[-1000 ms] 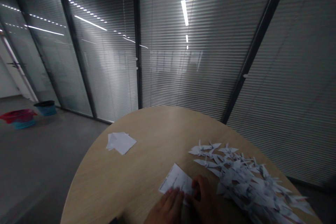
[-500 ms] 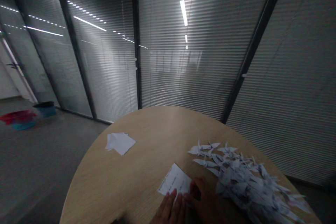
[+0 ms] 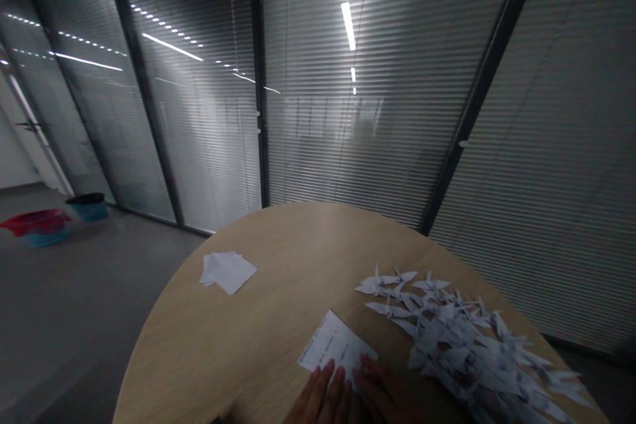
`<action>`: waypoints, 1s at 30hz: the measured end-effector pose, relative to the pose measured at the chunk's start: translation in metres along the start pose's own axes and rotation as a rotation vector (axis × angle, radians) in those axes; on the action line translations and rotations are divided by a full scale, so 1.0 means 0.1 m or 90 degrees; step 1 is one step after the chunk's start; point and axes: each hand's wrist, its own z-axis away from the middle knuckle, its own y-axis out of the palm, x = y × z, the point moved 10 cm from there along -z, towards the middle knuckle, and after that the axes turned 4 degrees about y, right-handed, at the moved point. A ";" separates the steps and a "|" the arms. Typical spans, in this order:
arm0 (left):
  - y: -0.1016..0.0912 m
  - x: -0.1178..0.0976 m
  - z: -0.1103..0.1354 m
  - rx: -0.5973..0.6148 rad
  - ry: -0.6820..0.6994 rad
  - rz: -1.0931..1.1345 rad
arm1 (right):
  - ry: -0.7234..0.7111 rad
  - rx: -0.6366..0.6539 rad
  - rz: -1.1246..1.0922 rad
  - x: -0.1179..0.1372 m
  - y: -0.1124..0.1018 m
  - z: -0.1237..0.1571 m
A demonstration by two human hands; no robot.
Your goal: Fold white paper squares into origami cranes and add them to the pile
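Observation:
A printed square sheet of paper (image 3: 332, 342) lies on the round wooden table (image 3: 298, 245) near its front, with rows of small print on it. My left hand (image 3: 324, 399) rests flat on the near part of the sheet, fingers stretched out. Just to its right, my right hand (image 3: 380, 389) lies with extended fingers over the sheet's right-hand part, near the right corner. The sheet's near edge is hidden under both hands. Many folded paper cranes (image 3: 462, 344) are heaped on the table to the right of my right hand.
A small stack of white paper squares (image 3: 228, 271) lies on the left part of the table. Beyond the table stands a glass partition with blinds (image 3: 342, 146). On the floor at far left are a blue bin with a red liner (image 3: 42, 228) and a dark-lined bin (image 3: 89, 209).
My right hand has uncurled from a rounded pinch and flattened onto the paper, so the sheet's right corner now shows. The left hand has stayed in place.

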 end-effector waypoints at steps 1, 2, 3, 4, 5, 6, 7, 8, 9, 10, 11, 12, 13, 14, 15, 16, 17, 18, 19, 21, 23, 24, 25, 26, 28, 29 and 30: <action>0.02 0.00 0.00 0.010 0.003 -0.001 | -0.035 0.028 -0.002 0.04 -0.01 -0.02; 0.02 0.00 0.01 0.014 0.004 -0.002 | -0.053 0.045 -0.008 0.05 -0.04 -0.05; 0.02 0.00 0.01 0.013 0.002 -0.002 | -0.059 0.049 -0.010 0.05 -0.08 -0.07; 0.01 0.01 0.01 0.009 -0.002 -0.002 | -0.066 0.061 -0.012 0.06 -0.09 -0.09; -0.01 0.01 0.01 -0.001 -0.008 -0.004 | -0.061 0.072 -0.009 0.06 -0.08 -0.09; -0.02 0.02 0.00 -0.005 -0.012 -0.003 | -0.060 0.077 -0.005 0.07 -0.06 -0.08; -0.04 0.03 -0.01 -0.008 -0.016 -0.001 | -0.026 0.036 0.009 0.04 -0.08 -0.07; -0.05 0.03 -0.02 -0.009 -0.019 0.002 | -0.003 0.018 0.019 0.02 -0.07 -0.06; -0.05 0.04 -0.03 -0.003 -0.022 0.006 | 0.006 0.008 0.023 0.03 -0.03 -0.03; -0.05 0.05 -0.04 0.000 -0.024 0.010 | 0.005 -0.001 0.022 0.04 -0.01 -0.01; -0.06 0.05 -0.05 0.000 -0.026 0.011 | 0.002 -0.015 0.021 0.05 0.00 0.00; -0.06 0.05 -0.05 -0.003 -0.025 0.011 | -0.004 -0.027 0.019 0.06 0.00 0.01; -0.06 0.04 -0.05 -0.006 -0.021 0.008 | -0.009 -0.038 0.018 0.07 -0.01 0.00; -0.05 0.03 -0.04 -0.006 -0.016 0.005 | -0.015 -0.045 0.016 0.08 -0.03 0.00; -0.04 0.02 -0.04 -0.005 -0.010 0.001 | -0.018 -0.050 0.016 0.08 -0.04 -0.01; -0.03 0.02 -0.04 -0.002 -0.004 -0.003 | -0.016 -0.051 0.016 0.08 -0.06 -0.02; -0.02 0.01 -0.04 0.002 -0.002 -0.006 | -0.010 -0.053 0.017 0.08 -0.07 -0.02; -0.02 0.02 -0.04 0.002 -0.001 -0.008 | -0.004 -0.054 0.019 0.08 -0.08 -0.03; -0.03 0.02 -0.04 -0.002 -0.005 -0.008 | 0.010 -0.062 0.020 0.08 -0.08 -0.02; -0.08 0.04 -0.06 -0.019 -0.012 -0.008 | 0.033 -0.077 0.019 0.08 -0.09 -0.01; -0.11 0.06 -0.07 -0.028 -0.023 -0.008 | 0.047 -0.088 0.014 0.08 -0.08 0.00; -0.11 0.07 -0.08 -0.029 -0.028 -0.008 | 0.051 -0.095 0.016 0.08 -0.09 0.00; -0.11 0.07 -0.08 -0.027 -0.032 -0.008 | 0.047 -0.100 0.019 0.09 -0.10 -0.01; -0.11 0.07 -0.08 -0.025 -0.032 -0.006 | 0.033 -0.103 0.022 0.11 -0.12 -0.02; -0.10 0.06 -0.07 -0.021 -0.024 -0.002 | 0.008 -0.099 0.037 0.14 -0.17 -0.07; -0.09 0.06 -0.07 -0.021 -0.020 0.001 | -0.008 -0.091 0.045 0.16 -0.19 -0.10; -0.08 0.05 -0.06 -0.018 -0.018 0.004 | 0.002 -0.088 0.063 0.15 -0.21 -0.13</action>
